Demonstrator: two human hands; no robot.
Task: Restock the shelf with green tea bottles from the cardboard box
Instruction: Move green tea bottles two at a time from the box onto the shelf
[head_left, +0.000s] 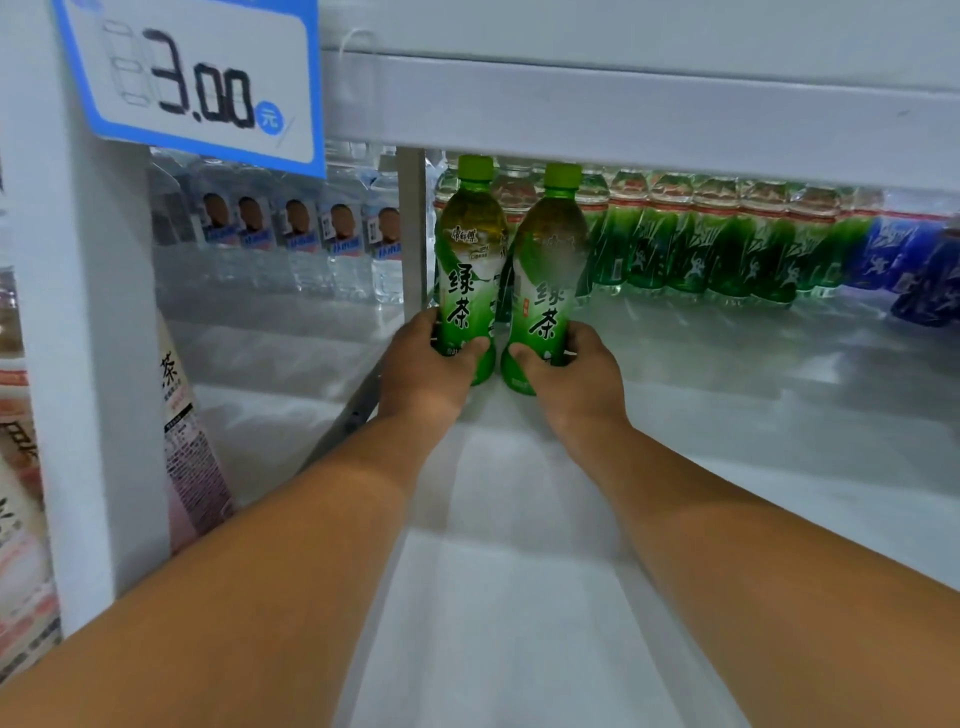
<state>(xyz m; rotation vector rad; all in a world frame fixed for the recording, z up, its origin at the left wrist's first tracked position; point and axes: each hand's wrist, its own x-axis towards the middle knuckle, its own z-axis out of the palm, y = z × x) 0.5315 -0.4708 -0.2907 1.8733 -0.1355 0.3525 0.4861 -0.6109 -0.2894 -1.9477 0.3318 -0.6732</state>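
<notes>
Both arms reached deep into the white shelf (519, 597), each hand gripping one green tea bottle low on its body. The left hand (423, 371) had its fingers curled round the left green tea bottle (467, 270), with the thumb pressed across the front of the label. The right hand (574, 374) clasped the right green tea bottle (550, 291) in the same manner. The two bottles stood side by side, close together and nearly touching near their bases; the left one stood upright and the right one leaned slightly to the right. Whether their bases rested on the shelf board could not be told.

Taking the left bottle as the landmark: a grey upright divider (412, 228) stood just to its left and behind; beyond that divider, a row of clear water bottles (311, 244) lined the back. Behind and to the right of the landmark ran a row of green-labelled bottles (717, 249), followed farther right by blue-labelled bottles (914, 270). Above the landmark passed the front edge of the upper shelf (623, 114). Up and to the left, on a white post (78, 338), hung a blue-bordered price tag (192, 78) reading 3.00.
</notes>
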